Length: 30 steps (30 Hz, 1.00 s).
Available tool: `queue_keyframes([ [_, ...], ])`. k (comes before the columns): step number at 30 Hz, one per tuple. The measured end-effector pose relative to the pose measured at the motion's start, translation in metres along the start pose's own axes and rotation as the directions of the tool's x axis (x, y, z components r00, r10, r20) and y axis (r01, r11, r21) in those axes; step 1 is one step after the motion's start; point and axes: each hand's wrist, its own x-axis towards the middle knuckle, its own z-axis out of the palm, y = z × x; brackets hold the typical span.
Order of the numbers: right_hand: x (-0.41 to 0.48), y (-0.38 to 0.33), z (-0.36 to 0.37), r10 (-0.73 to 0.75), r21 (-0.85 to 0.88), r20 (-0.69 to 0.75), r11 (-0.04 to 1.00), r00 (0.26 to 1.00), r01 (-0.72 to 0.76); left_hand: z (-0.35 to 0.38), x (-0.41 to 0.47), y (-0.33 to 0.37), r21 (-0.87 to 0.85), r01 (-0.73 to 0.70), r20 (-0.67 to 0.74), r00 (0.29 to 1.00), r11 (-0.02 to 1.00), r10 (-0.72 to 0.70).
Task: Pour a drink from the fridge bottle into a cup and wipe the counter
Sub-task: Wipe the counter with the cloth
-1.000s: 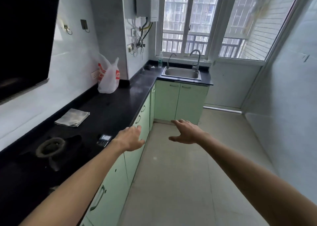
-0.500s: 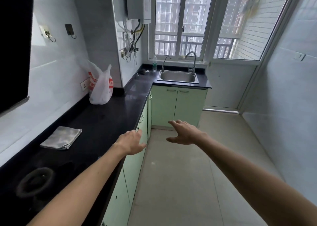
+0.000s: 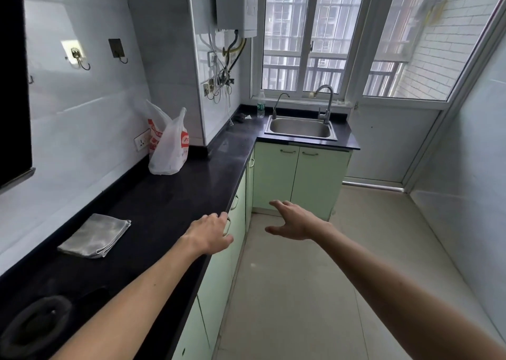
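With the left hand (image 3: 209, 233) loosely curled at the counter (image 3: 169, 195) edge and the right hand (image 3: 294, 221) spread, both empty, the person should probably find the fridge and cup, neither in view, leaving the cloth (image 3: 95, 236) on the counter for wiping.

The stove burner (image 3: 32, 324) ran off the lower left corner, the black range hood (image 3: 13, 80) off the left edge. The label on the bottle (image 3: 261, 105) was too small to read, the dark clutter (image 3: 242, 118) beside it unidentifiable.
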Motion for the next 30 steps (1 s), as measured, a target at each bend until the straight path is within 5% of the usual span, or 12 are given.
queue_keyframes([
  [30, 0.246, 0.123, -0.026, -0.124, 0.004, 0.089, 0.992, 0.988, 0.124, -0.019, 0.24, -0.015, 0.011, 0.188, 0.025, 0.982, 0.982, -0.188],
])
